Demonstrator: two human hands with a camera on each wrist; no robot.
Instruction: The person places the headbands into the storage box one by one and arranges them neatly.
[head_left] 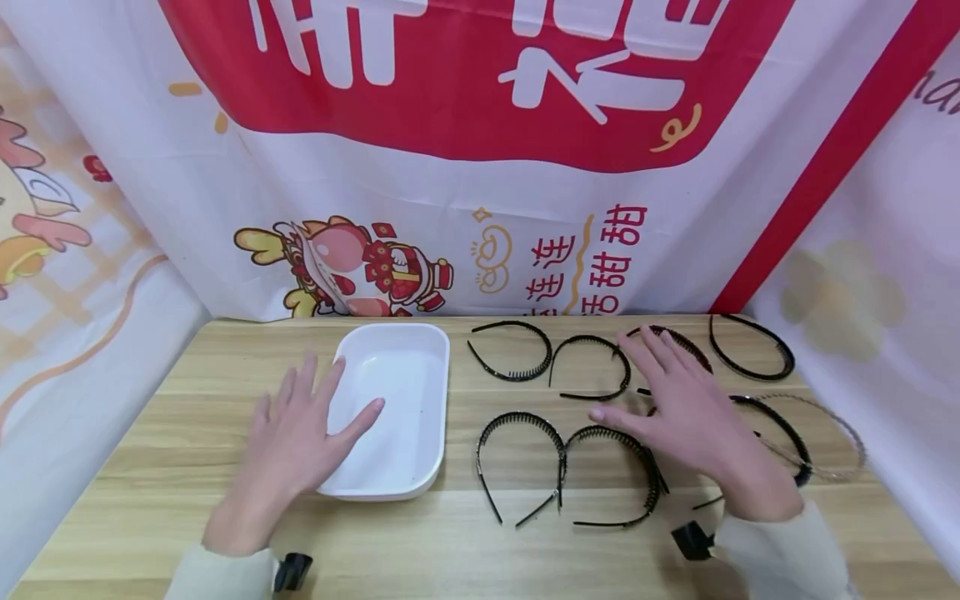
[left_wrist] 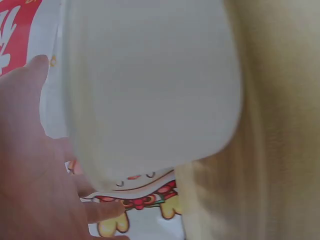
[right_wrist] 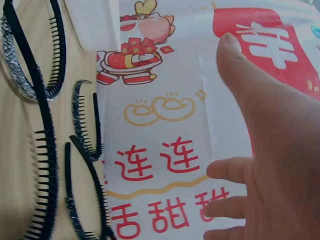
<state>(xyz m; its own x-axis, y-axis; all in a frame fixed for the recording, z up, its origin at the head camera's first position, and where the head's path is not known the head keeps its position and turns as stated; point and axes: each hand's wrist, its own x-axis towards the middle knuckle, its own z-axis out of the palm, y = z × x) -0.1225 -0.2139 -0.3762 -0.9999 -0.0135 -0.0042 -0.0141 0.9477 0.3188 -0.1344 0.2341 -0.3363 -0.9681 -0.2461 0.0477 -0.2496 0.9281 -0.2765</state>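
Observation:
My left hand (head_left: pixel 300 442) is spread with straight fingers over the left side of a white rectangular tray (head_left: pixel 397 408). The left wrist view shows the tray's outer wall (left_wrist: pixel 160 90) beside that hand (left_wrist: pixel 40 165). My right hand (head_left: pixel 686 417), fingers extended, hovers above several headbands and partly covers some. Black toothed headbands lie in two loose rows, among them one at the back left (head_left: pixel 550 350) and one at the front left (head_left: pixel 517 415). In the right wrist view, a toothed headband (right_wrist: pixel 45 185) lies left of the hand (right_wrist: pixel 285 145), whose grasp is empty.
At the right end of the wooden table (head_left: pixel 420 550), a beaded, pale headband (head_left: pixel 860 450) overlaps a black one (head_left: pixel 801 454). Another black headband (head_left: pixel 787 354) lies at the back right. A printed white and red cloth (head_left: pixel 480 183) hangs along the table's back and sides.

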